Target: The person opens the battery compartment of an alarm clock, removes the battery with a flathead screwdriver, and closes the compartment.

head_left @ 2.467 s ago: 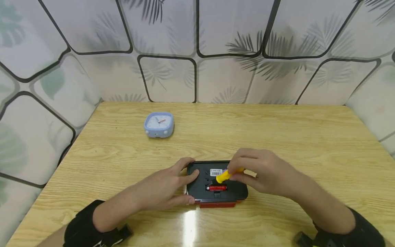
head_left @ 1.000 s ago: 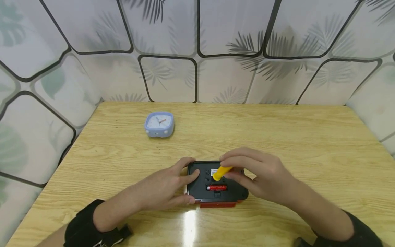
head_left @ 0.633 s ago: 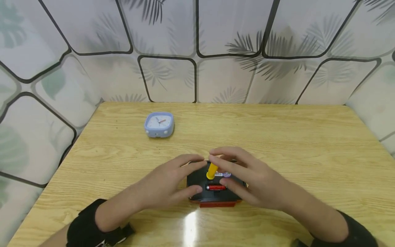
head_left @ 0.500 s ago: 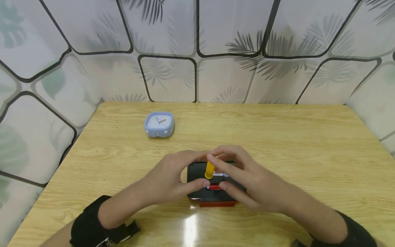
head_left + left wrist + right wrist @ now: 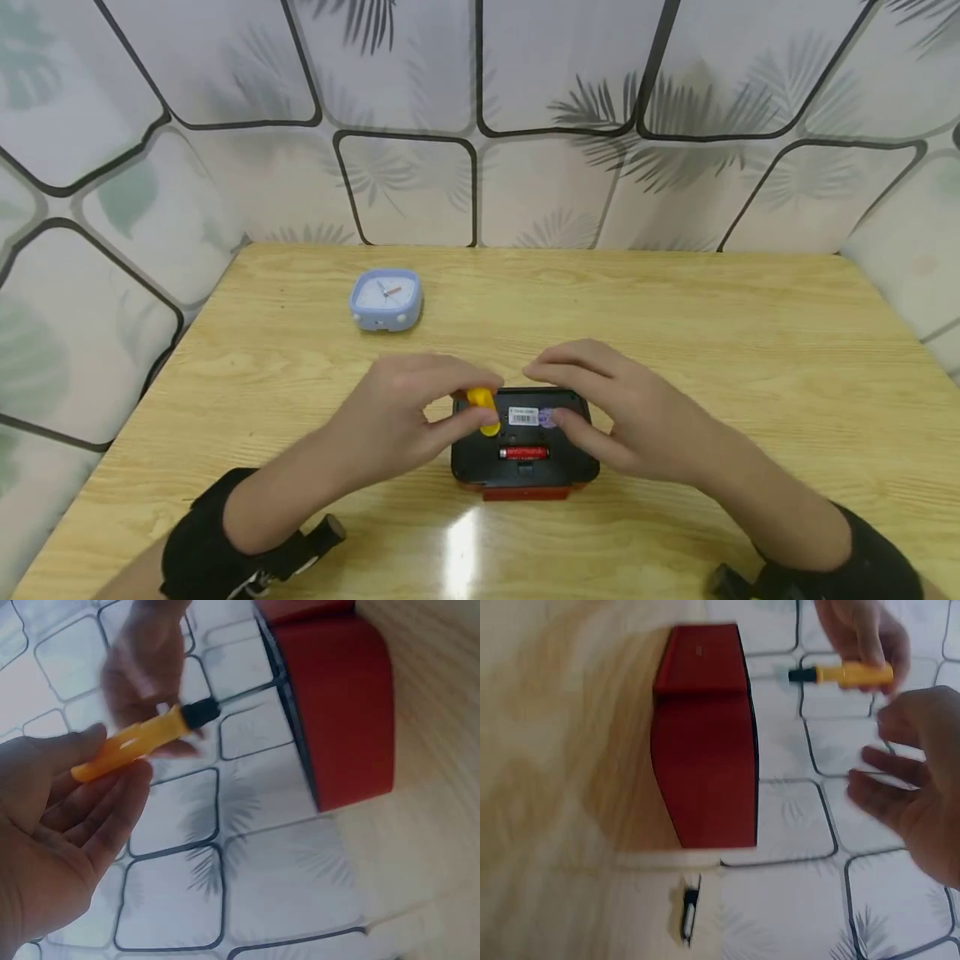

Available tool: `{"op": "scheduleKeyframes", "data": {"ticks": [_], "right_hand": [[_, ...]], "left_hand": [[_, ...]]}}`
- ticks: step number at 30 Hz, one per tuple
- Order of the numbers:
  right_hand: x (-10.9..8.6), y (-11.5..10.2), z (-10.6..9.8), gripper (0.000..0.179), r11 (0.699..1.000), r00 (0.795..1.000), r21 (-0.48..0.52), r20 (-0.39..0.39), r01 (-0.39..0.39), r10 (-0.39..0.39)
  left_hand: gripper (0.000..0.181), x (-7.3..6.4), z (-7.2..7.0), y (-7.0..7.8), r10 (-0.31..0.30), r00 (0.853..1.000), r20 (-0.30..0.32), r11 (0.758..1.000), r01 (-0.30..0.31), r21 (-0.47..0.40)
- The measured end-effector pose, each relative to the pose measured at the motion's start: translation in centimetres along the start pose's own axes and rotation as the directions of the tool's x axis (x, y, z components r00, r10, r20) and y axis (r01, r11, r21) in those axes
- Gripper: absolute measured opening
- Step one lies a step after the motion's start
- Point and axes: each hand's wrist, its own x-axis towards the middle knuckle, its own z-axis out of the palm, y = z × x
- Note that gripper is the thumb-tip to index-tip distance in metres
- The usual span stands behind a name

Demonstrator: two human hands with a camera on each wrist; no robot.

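My left hand (image 5: pixel 405 408) pinches the yellow handle of a screwdriver (image 5: pixel 139 742) between thumb and fingers. The thin shaft runs from a black collar to the black back panel (image 5: pixel 480 462) of a red-bodied device (image 5: pixel 705 750); in the head view its tip is hidden. On that panel, a red battery (image 5: pixel 523 453) lies in a slot below a white barcode label (image 5: pixel 522 416). My right hand (image 5: pixel 626 408) hovers by the panel's right side with fingers apart and holds nothing. Its thumb overlaps a purple sticker (image 5: pixel 547 417); contact cannot be made out.
A light blue clock (image 5: pixel 386 300) stands farther back on the wooden table (image 5: pixel 712 333), left of the device. Behind the table rises a patterned backdrop (image 5: pixel 540 192). Black bands with cameras sit on both wrists. A small dark thing (image 5: pixel 690 911) of unclear kind shows in the right wrist view.
The screwdriver has passed from my right hand to my left and shifted left over the panel. My left hand has come off the device's left edge; my right hand has drawn back to the right.
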Motion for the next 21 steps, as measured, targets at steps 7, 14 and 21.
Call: {"op": "scheduleKeyframes", "data": {"ticks": [7, 14, 21], "right_hand": [[-0.8, 0.9, 0.4, 0.105, 0.919, 0.773, -0.105, 0.51, -0.379, 0.377], [-0.8, 0.8, 0.9, 0.107, 0.888, 0.681, -0.127, 0.597, -0.443, 0.424], [-0.6, 1.0, 1.0, 0.107, 0.888, 0.681, -0.126, 0.597, -0.443, 0.425]], "left_hand": [[0.02, -0.5, -1.2, 0.2, 0.007, 0.994, 0.113, 0.995, -0.018, 0.094], [0.016, -0.5, -2.3, 0.1, -0.033, 0.984, 0.178, 0.995, 0.016, 0.096], [0.009, -0.4, -3.8, -0.5, -0.143, 0.941, 0.307, 0.989, 0.128, 0.069]]}}
